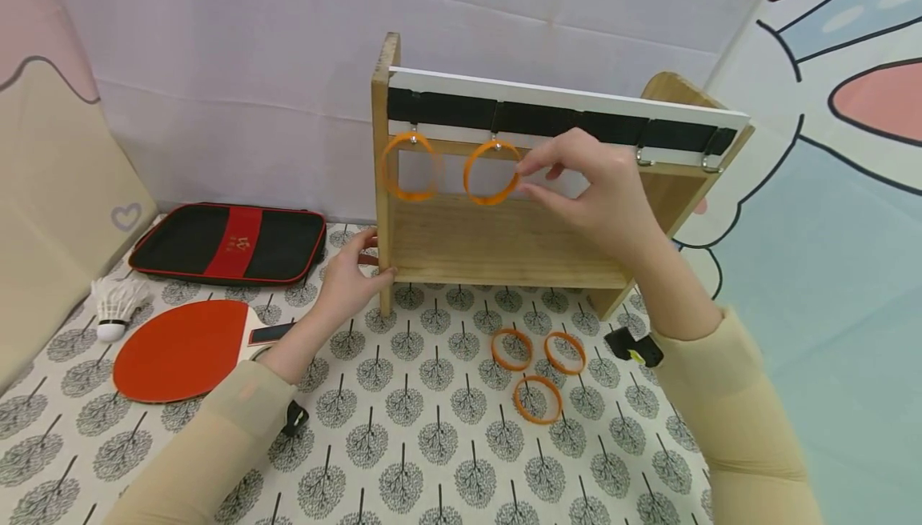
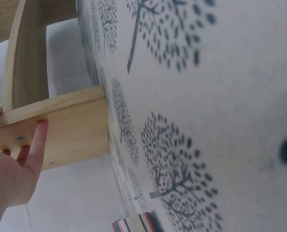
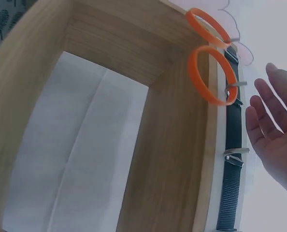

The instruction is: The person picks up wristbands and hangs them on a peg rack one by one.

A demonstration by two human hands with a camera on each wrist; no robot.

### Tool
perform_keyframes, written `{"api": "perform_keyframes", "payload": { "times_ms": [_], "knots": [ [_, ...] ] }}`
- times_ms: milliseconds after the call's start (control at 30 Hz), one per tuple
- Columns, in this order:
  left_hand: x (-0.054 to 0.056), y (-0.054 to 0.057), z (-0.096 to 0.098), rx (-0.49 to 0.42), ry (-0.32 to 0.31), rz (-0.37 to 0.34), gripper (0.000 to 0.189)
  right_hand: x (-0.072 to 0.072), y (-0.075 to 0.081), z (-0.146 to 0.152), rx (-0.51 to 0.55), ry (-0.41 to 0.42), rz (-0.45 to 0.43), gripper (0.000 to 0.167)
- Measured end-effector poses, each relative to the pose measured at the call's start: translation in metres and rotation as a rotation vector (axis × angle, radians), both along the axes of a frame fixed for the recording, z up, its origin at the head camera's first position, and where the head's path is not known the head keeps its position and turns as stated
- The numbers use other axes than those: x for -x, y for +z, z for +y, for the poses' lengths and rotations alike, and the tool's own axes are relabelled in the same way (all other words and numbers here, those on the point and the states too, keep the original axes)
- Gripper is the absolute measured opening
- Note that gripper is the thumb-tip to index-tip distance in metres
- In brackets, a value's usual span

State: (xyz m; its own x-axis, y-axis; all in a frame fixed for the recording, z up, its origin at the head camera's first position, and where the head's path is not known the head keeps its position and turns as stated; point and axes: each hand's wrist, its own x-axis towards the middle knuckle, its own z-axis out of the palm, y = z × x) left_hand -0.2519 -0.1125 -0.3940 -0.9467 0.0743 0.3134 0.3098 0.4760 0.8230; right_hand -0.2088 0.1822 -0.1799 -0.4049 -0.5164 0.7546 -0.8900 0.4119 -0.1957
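Note:
My left hand grips the left side panel of a wooden rack, thumb at the front edge and fingers on the outer face. Two orange rings hang from hooks on the rack's front rail; the left ring is at the end, the second ring beside it. Close to the second ring's right edge is my right hand, thumb and forefinger parted. In the right wrist view this hand has loosely extended fingers, apart from the ring, and holds nothing.
Three orange rings lie on the tree-patterned cloth before the rack. Bare hooks show at the rail's right part. On the left are a red table tennis bat, a shuttlecock and a black-and-red case. A fabric wall stands behind.

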Motion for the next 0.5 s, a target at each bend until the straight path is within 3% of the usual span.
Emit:
{"api": "perform_keyframes", "payload": {
  "times_ms": [100, 233, 500],
  "knots": [
    [-0.001, 0.0, 0.0, 0.001, -0.001, 0.002, 0.073, -0.005, -0.014, 0.003, -0.003, 0.072, 0.041, 0.022],
    [-0.001, 0.001, -0.001, -0.001, -0.001, 0.002, 0.073, -0.01, -0.031, 0.009, -0.052, 0.109, 0.047, 0.024],
    [-0.001, 0.001, -0.001, 0.0, 0.002, 0.012, 0.072, -0.01, -0.08, 0.029, -0.095, 0.137, -0.012, 0.024]
  ]
}}
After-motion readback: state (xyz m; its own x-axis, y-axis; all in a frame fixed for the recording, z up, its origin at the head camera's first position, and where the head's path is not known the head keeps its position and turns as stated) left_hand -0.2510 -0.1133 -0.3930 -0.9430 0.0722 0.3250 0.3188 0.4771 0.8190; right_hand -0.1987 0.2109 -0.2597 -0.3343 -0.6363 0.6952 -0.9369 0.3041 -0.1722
